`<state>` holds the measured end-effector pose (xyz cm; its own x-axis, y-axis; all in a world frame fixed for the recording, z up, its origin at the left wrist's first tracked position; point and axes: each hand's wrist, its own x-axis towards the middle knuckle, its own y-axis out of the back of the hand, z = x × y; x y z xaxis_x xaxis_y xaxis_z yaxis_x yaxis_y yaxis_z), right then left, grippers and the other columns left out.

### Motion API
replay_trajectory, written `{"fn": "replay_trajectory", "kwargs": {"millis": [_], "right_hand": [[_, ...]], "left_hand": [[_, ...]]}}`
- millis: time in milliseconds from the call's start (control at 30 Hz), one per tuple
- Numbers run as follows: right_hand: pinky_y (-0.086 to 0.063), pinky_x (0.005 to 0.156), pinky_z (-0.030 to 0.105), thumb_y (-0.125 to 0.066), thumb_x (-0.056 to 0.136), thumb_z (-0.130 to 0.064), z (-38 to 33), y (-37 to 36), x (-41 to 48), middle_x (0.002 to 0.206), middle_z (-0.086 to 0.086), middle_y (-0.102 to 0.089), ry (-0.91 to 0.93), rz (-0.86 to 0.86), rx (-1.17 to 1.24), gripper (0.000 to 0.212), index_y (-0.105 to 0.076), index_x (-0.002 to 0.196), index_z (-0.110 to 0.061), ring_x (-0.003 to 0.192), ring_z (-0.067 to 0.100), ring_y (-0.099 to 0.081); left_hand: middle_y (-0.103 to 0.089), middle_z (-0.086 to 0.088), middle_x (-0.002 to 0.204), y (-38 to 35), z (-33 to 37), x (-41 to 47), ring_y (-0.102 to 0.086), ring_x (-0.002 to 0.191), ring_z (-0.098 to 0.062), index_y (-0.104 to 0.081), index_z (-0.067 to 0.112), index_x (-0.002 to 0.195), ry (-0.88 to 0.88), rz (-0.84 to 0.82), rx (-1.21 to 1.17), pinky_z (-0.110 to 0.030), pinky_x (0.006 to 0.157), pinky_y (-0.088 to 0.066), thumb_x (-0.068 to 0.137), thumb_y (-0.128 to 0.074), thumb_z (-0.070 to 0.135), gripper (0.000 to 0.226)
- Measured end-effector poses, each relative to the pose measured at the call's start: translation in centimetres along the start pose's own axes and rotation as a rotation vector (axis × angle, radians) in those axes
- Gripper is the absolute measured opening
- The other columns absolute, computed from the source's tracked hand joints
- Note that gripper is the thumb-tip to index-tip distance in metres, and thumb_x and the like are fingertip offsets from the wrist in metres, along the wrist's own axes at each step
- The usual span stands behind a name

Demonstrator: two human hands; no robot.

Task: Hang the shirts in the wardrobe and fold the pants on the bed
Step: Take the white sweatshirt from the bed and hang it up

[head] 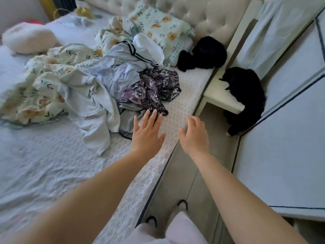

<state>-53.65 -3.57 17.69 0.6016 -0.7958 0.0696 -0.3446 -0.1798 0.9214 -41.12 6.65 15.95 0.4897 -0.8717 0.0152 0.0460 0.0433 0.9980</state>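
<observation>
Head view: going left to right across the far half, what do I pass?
White pillow, floral quilt, pale blue clothes pile, purple patterned garment, black garment on the mattress, black garment over the bedside table, white wardrobe door.

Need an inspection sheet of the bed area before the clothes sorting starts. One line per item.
Surface: bed, pale textured cover, rumpled.
Job's things: pale blue garments with dark trim, heaped mid-bed; purple patterned garment crumpled at the pile's near edge; nothing folded.
Clutter: floral quilt bunched left of the pile; floral pillow by the headboard; black fabric at the bed's head corner; another black piece draped over the bedside stand.
Hands: left hand open, fingertips at the purple garment, contact unclear; right hand open, empty, above the bed's edge.
Cables: nothing seen.
Surroundings: white doors on the right, shut.
</observation>
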Motion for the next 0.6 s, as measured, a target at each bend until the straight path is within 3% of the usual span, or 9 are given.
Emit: {"fn": "replay_trajectory", "kwargs": {"millis": [133, 333, 467, 600], "right_hand": [[-0.032, 0.104, 0.036, -0.043, 0.096, -0.03, -1.4, -2.4, 5.3, 0.142, 0.005, -0.038, 0.093, -0.109, -0.015, 0.05, -0.035, 0.141, -0.013, 0.131, 0.021, -0.032], [-0.032, 0.102, 0.033, -0.042, 0.096, -0.032, -3.2, -5.6, 13.1, 0.142, 0.003, -0.038, 0.257, -0.253, -0.016, 0.048, -0.037, 0.141, -0.014, 0.13, 0.02, -0.032], [-0.03, 0.104, 0.032, -0.045, 0.095, -0.03, -5.2, -8.0, 17.1, 0.141, 0.002, -0.039, 0.397, -0.323, -0.029, 0.049, -0.038, 0.14, -0.012, 0.129, 0.02, -0.033], [-0.031, 0.103, 0.033, -0.044, 0.095, -0.03, -7.0, -11.5, 19.5, 0.142, 0.001, -0.038, 0.578, -0.444, -0.109, 0.048, -0.037, 0.139, -0.014, 0.129, 0.02, -0.033]], "left_hand": [[0.004, 0.004, 0.16, -0.8, -2.7, 2.9, 0.015, 0.145, -0.016, -0.002, 0.025, 0.152, 0.116, 0.0, -0.008, -0.049, 0.116, 0.012, 0.097, -0.022, 0.052, 0.064], [0.01, 0.004, 0.159, -2.3, -5.9, 8.1, 0.018, 0.144, -0.017, 0.0, 0.024, 0.151, 0.337, -0.06, -0.027, -0.047, 0.112, 0.02, 0.096, -0.017, 0.052, 0.064], [0.008, 0.003, 0.159, -3.9, -8.6, 10.6, 0.016, 0.145, -0.018, 0.0, 0.024, 0.151, 0.43, -0.094, -0.041, -0.05, 0.115, 0.012, 0.098, -0.019, 0.051, 0.062], [0.002, 0.003, 0.16, -5.9, -12.4, 11.8, 0.011, 0.146, -0.018, -0.004, 0.024, 0.151, 0.501, -0.128, -0.032, -0.045, 0.109, 0.021, 0.094, -0.009, 0.054, 0.064]]}}
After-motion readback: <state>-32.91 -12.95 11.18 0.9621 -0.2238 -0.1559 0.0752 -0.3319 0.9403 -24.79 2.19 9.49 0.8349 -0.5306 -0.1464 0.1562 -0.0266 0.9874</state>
